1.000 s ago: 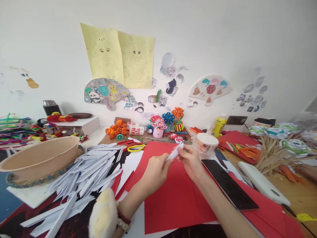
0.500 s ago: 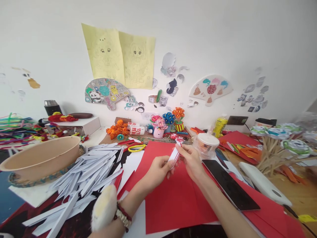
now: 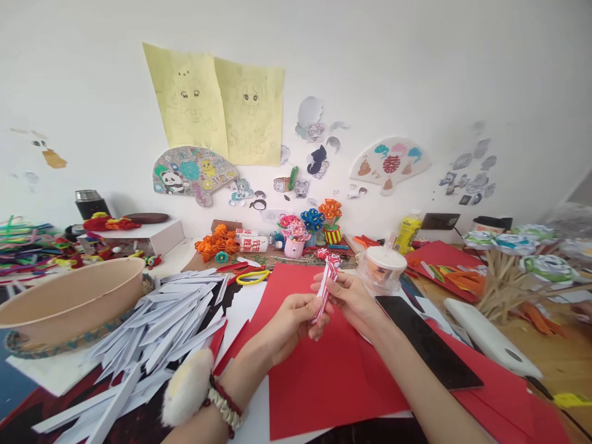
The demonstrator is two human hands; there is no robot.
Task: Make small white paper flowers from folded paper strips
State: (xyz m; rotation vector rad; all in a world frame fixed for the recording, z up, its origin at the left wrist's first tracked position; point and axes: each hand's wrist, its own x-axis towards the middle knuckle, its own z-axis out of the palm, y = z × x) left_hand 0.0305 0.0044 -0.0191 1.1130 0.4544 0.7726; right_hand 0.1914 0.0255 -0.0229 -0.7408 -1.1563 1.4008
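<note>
Both hands hold one folded paper strip (image 3: 326,287), white with red edges, nearly upright above a large red paper sheet (image 3: 319,370). My left hand (image 3: 291,324) pinches the strip's lower end between thumb and fingers. My right hand (image 3: 354,299) grips its upper part with closed fingers. A pile of similar white folded strips (image 3: 161,327) lies to the left on the table. My left wrist wears a beaded bracelet with a fluffy pompom (image 3: 187,388).
A tan bowl (image 3: 69,302) stands at the left. A black phone (image 3: 428,348) and a white device (image 3: 490,339) lie to the right of my hands. A lidded plastic cup (image 3: 383,268), glue bottles, paper flowers and yellow-handled scissors (image 3: 252,276) crowd the back of the table.
The strip has turned from slanting low to nearly upright. Both hands rose slightly and came closer together, still holding it.
</note>
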